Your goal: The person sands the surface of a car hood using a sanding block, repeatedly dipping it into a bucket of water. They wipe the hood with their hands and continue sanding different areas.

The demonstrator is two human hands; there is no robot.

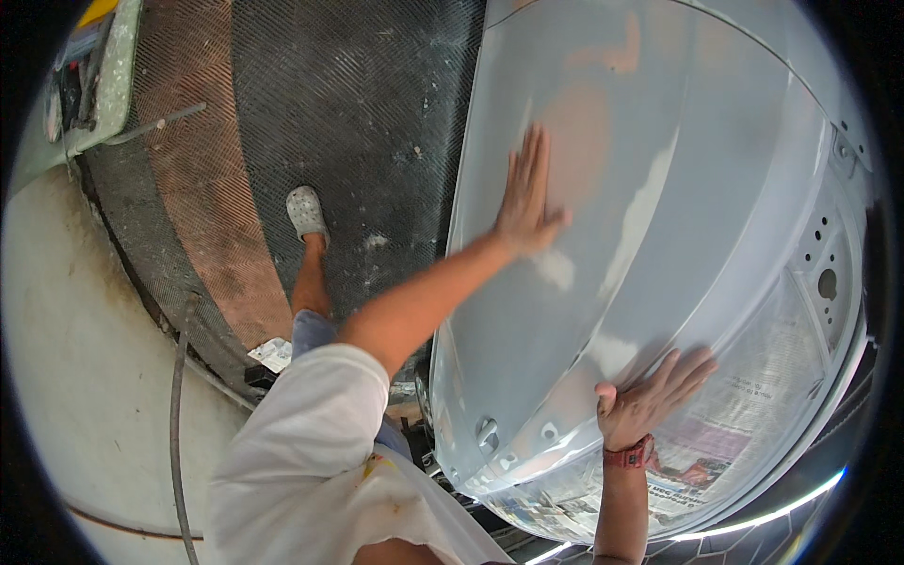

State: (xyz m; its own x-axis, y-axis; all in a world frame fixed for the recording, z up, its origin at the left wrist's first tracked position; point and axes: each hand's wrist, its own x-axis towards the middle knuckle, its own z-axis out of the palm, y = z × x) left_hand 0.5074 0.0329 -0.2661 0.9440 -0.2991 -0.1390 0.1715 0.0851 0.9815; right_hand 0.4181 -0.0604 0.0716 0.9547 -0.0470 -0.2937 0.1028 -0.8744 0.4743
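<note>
A grey-primed car door (565, 282) stretches across the right half of the view, with paler patches and a pinkish spot on its surface. My left hand (529, 202) lies flat on the door's lower panel, fingers straight and thumb out, holding nothing. Slightly blurred, it rests beside the pinkish patch (574, 132). My right hand (654, 394) is spread near the window edge of the door, also with nothing in it; a red watch (629, 455) circles that wrist. Whether its whole palm touches is unclear. Newspaper (702, 461) under clear film covers the window opening nearest to it.
A door handle recess (487, 433) sits at the panel's near end. Dark ribbed matting (358, 94) with a reddish strip (193, 141) covers the floor at left. A pale rounded panel (94, 377) and a hose (177, 424) stand at lower left. My clog-wearing foot (306, 212) is on the mat.
</note>
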